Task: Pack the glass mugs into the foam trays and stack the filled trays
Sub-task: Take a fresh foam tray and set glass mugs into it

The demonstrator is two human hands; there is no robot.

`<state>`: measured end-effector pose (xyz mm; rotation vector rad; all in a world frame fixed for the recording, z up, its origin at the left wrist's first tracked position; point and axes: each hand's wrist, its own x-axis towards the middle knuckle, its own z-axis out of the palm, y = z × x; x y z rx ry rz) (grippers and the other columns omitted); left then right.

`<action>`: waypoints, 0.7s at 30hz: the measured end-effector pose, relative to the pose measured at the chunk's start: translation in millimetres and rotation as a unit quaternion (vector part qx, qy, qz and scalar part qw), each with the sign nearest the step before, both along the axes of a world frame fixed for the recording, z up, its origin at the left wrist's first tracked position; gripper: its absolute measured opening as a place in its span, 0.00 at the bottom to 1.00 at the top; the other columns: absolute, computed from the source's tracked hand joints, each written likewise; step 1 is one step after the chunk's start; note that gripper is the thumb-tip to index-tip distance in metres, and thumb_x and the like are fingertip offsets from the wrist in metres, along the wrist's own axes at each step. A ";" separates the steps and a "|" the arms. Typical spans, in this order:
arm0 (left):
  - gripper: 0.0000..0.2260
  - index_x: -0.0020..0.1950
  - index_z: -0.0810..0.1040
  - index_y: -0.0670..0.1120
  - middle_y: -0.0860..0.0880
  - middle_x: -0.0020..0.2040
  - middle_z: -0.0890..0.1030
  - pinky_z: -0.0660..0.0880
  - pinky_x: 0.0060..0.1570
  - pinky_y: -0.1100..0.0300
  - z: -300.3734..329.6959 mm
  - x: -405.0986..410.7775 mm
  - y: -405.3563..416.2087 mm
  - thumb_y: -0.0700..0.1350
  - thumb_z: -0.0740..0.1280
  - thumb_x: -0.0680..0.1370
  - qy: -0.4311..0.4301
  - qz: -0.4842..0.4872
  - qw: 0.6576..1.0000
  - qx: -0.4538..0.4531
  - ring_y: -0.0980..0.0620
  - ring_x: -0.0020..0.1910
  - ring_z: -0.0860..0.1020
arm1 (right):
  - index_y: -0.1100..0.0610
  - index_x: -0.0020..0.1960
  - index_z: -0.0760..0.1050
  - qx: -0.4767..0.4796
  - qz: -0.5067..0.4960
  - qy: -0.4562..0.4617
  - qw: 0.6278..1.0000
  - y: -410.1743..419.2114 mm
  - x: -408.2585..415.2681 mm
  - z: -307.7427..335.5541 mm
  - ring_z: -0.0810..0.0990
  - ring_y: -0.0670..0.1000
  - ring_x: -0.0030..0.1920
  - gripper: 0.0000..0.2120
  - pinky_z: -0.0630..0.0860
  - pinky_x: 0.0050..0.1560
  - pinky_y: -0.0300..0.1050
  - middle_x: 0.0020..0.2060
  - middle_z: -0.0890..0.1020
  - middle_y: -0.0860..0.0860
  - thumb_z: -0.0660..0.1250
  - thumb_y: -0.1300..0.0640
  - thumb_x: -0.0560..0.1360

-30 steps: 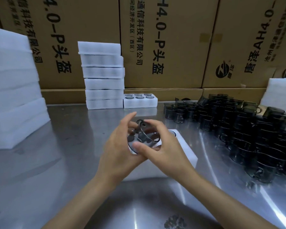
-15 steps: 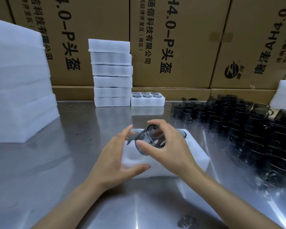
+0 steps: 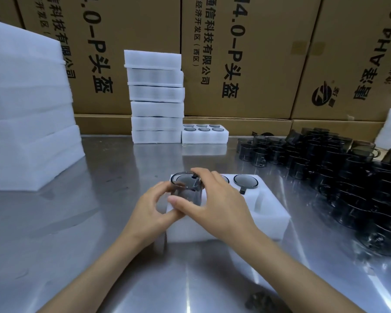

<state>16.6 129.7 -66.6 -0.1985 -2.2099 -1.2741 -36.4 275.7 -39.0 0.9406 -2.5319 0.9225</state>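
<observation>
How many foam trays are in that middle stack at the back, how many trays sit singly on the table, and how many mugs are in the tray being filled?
Trays in the middle stack: 6
Single trays on the table: 2, the filled tray beside the stack and the tray being filled
Mugs showing at the tray being filled: 2, a seated mug and the held mug; hands may hide more
Total: 10

Both hands hold a smoky glass mug (image 3: 185,188) upright over the near-left pocket of a white foam tray (image 3: 271,213) on the steel tabletop (image 3: 99,222). The right hand (image 3: 215,204) curls over its rim; the left hand (image 3: 151,206) pinches its side. Another mug (image 3: 245,181) sits in the tray's far-right pocket.
</observation>
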 end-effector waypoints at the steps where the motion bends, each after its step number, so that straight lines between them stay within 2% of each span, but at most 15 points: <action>1: 0.21 0.55 0.78 0.51 0.57 0.54 0.80 0.68 0.57 0.67 0.6 0.3 -3.5 0.57 0.67 0.64 -0.012 0.000 1.000 -0.013 0.59 0.58 0.76 | 0.40 0.64 0.64 -0.007 0.013 -0.011 1.000 1.9 0.3 -1.7 0.72 0.43 0.57 0.32 0.71 0.51 0.41 0.54 0.73 0.40 0.62 0.28 0.64; 5: 0.22 0.56 0.77 0.55 0.63 0.57 0.77 0.63 0.58 0.74 0.7 2.1 -5.7 0.61 0.66 0.65 -0.053 -0.001 0.997 -0.057 0.61 0.62 0.70 | 0.39 0.59 0.67 -0.031 0.021 -0.033 0.999 10.1 1.2 -6.3 0.72 0.38 0.55 0.27 0.70 0.52 0.37 0.51 0.75 0.35 0.61 0.30 0.64; 10: 0.22 0.56 0.77 0.57 0.67 0.56 0.75 0.62 0.55 0.77 1.7 3.4 -5.6 0.62 0.67 0.64 -0.058 0.002 0.996 -0.062 0.64 0.61 0.69 | 0.39 0.61 0.68 -0.028 0.012 -0.015 0.999 11.7 2.5 -7.7 0.71 0.39 0.57 0.28 0.70 0.55 0.38 0.52 0.75 0.36 0.60 0.31 0.64; 13: 0.23 0.56 0.78 0.56 0.65 0.56 0.77 0.62 0.55 0.78 1.6 3.7 -6.5 0.62 0.68 0.63 -0.055 0.010 0.996 -0.064 0.66 0.61 0.69 | 0.41 0.67 0.67 -0.007 0.013 -0.014 1.000 11.7 1.4 -7.6 0.70 0.42 0.59 0.31 0.70 0.58 0.41 0.54 0.74 0.39 0.60 0.32 0.66; 16: 0.22 0.57 0.79 0.55 0.62 0.59 0.77 0.61 0.55 0.79 1.2 2.8 -7.3 0.58 0.71 0.65 -0.057 0.012 0.996 -0.071 0.66 0.61 0.69 | 0.42 0.70 0.65 0.006 0.018 -0.022 1.000 13.2 0.1 -7.1 0.70 0.43 0.61 0.32 0.70 0.59 0.43 0.54 0.74 0.42 0.61 0.33 0.69; 21: 0.25 0.56 0.81 0.54 0.65 0.58 0.77 0.60 0.56 0.79 2.2 2.3 -11.1 0.64 0.68 0.63 -0.062 0.001 0.996 -0.070 0.66 0.62 0.69 | 0.41 0.69 0.67 -0.001 0.031 -0.038 0.999 15.1 -2.1 -3.2 0.71 0.42 0.59 0.30 0.70 0.58 0.41 0.55 0.75 0.41 0.65 0.36 0.69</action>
